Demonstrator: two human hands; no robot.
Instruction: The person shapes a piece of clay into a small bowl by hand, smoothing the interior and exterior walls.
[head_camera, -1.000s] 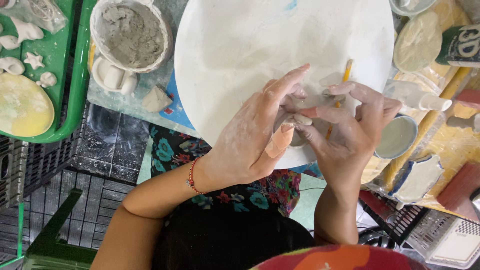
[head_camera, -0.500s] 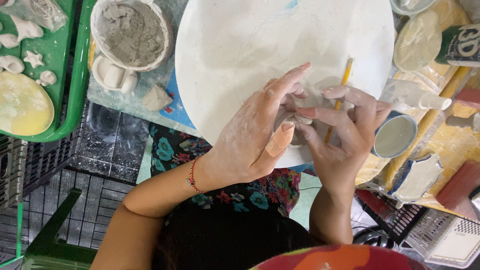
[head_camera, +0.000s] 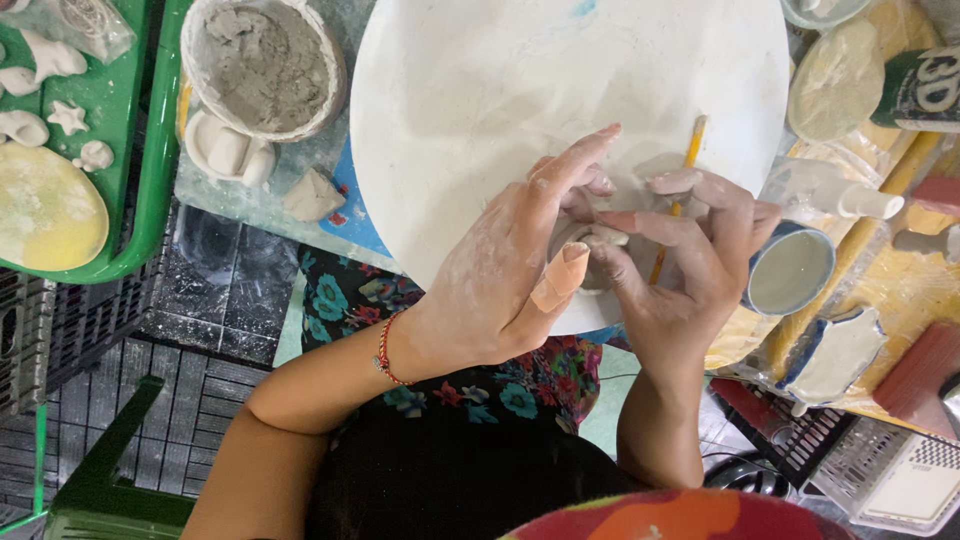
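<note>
Since a second ago the hands have barely shifted on the round white board (head_camera: 480, 90). The right hand (head_camera: 690, 270) has drawn its fingers a little closer in over the small clay piece (head_camera: 598, 245), and the thin yellow-handled tool (head_camera: 688, 160) that runs under its fingers now stands slightly steeper. The left hand (head_camera: 510, 270) keeps the same pose. So the shaping of the piece goes on in small touches, not in any large move.

The left hand, with a tan plaster on its thumb, cups the piece from its side, forefinger stretched out past it across the board and thumb pressed to the clay. The right hand pinches the piece from the opposite side, forefinger and thumb meeting on it, with the tool tucked beneath the other fingers.

The clay piece sits between the two hands at the near edge of the board, mostly hidden; what shows is pale grey, small, rounded and smooth, dusted the same chalky colour as the fingers. Its full shape cannot be told.

Beyond the left hand stands a bowl of grey clay (head_camera: 262, 65); just beside the right hand is a blue-rimmed cup (head_camera: 790, 270).
</note>
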